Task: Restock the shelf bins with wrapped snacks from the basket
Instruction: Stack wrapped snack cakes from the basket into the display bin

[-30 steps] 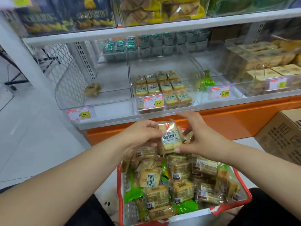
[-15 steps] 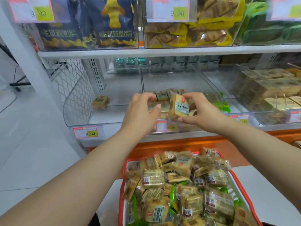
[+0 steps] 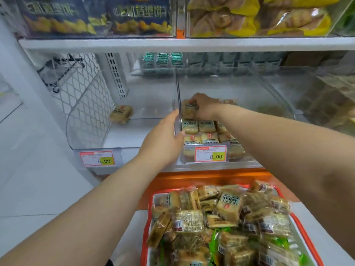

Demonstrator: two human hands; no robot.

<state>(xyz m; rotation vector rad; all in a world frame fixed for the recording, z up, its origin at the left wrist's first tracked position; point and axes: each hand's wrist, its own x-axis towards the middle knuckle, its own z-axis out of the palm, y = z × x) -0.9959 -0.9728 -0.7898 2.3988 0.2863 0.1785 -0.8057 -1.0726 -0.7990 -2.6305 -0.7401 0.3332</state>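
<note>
so a second ago both hands were down at the basket [image 3: 284,191] picking out one wrapped snack [image 3: 189,110], and now the right hand [image 3: 203,107] has carried it up into the middle bin [image 3: 272,89] and is pressing it down behind the rows already laid there. fingers are closed over the top of the packet, so it's not let go yet. the left hand [image 3: 163,143] has come up too, and it's empty, with the thumb hooked on the clear divider [image 3: 179,104] between the middle bin and the left bin [image 3: 90,120], looks like it's just steadying things.

i'd say this means one more piece is basically placed, and the basket is piled high, so loads left to do.

room-wise: the middle bin has two neat rows at the front behind the price tag [image 3: 210,154], and plenty of bare floor further back. the left bin is almost bare, just one stray packet [image 3: 121,113] lying in it. the shelf above [image 3: 172,44] hangs fairly low over the bins, so hands have to go in from the front, and that thin divider edge sits right beside the right wrist. the basket is just below the shelf lip.
</note>
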